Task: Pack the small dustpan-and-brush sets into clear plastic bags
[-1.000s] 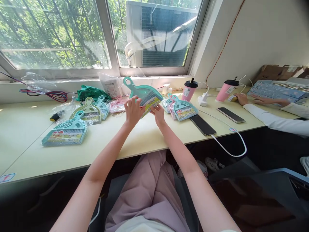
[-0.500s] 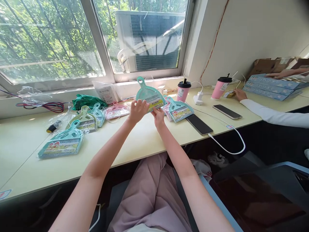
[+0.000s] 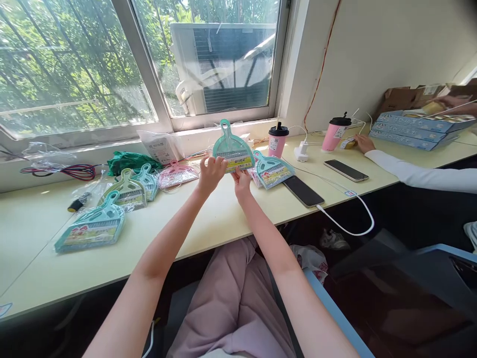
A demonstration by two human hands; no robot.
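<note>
Both my hands hold a wrapped teal dustpan set (image 3: 233,146) above the table, its handle pointing up. My left hand (image 3: 211,174) grips its lower left corner, and my right hand (image 3: 242,183) has its bottom edge. On the left of the table (image 3: 194,223) lie another teal set (image 3: 91,226), an olive one (image 3: 128,191), a smaller teal one (image 3: 148,181) and a pink one (image 3: 177,175). To the right of my hands a teal set (image 3: 274,171) rests partly over a pink one.
Two phones (image 3: 303,191) (image 3: 346,170), pink cups (image 3: 276,144) (image 3: 334,136), a white charger (image 3: 301,151) with cable, and blue boxes (image 3: 410,132) stand right. Another person's hand (image 3: 364,143) touches a yellowish roll. A black-and-yellow object (image 3: 77,204) and green bag (image 3: 130,163) are left.
The held set is now more upright, its handle shifted slightly right. The view has moved a little. At the far right, another person's hand has moved above the boxes.
</note>
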